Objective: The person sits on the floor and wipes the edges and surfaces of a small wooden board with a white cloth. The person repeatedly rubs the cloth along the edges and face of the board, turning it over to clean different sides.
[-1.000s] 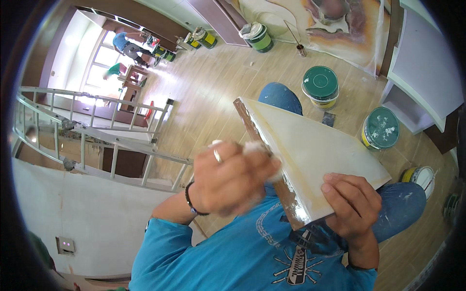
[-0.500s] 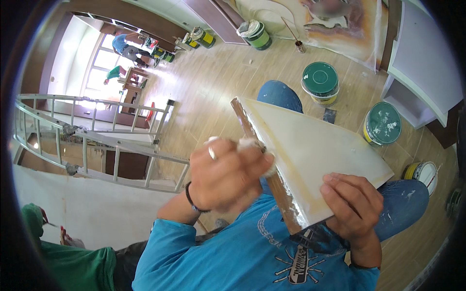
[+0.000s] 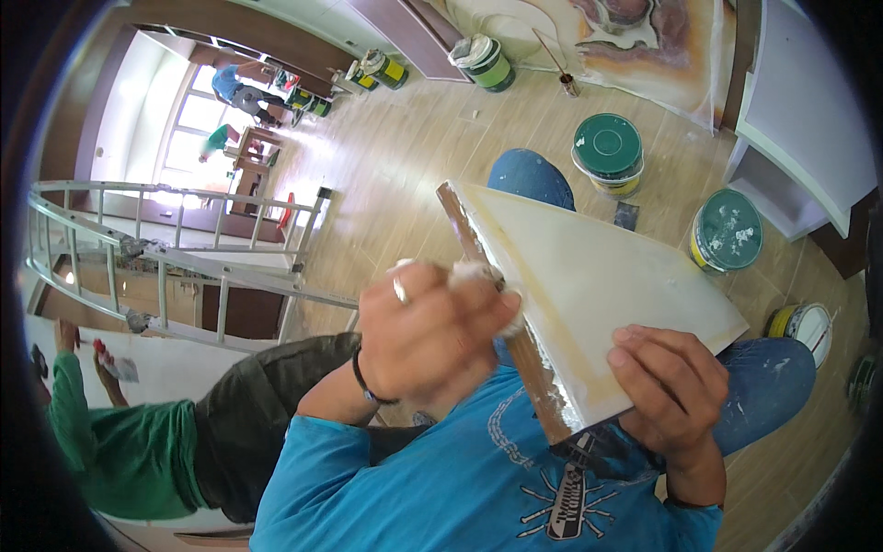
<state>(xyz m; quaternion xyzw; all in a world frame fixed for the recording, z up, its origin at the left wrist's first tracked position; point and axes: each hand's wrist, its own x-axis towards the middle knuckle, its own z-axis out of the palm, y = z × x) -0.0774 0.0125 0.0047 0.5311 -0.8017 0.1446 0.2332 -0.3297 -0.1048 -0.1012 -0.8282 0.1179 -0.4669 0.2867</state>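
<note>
My left hand (image 3: 428, 331), slightly blurred, is closed around a small whitish wad (image 3: 474, 271); its kind is hard to make out. It presses at the brown edge of a tapering white board (image 3: 607, 276), where white smears run along the edge strip. My right hand (image 3: 671, 386) grips the board's near right side, fingers lying on its top face and the thumb hidden beneath. The board rests tilted over my lap, between my knees in paint-spotted jeans (image 3: 768, 386).
Green-lidded buckets (image 3: 607, 147) stand on the wood-look floor (image 3: 405, 166), with an opened bucket (image 3: 800, 333) at my right. A metal ladder (image 3: 221, 285) is at left. Close on my left, a co-worker in green (image 3: 138, 460) works at the wall. Two more people (image 3: 239, 92) are far off.
The co-worker in green has shifted, with arms now reaching up the wall and more of the dark trousers showing. My hands and the board have barely moved.
</note>
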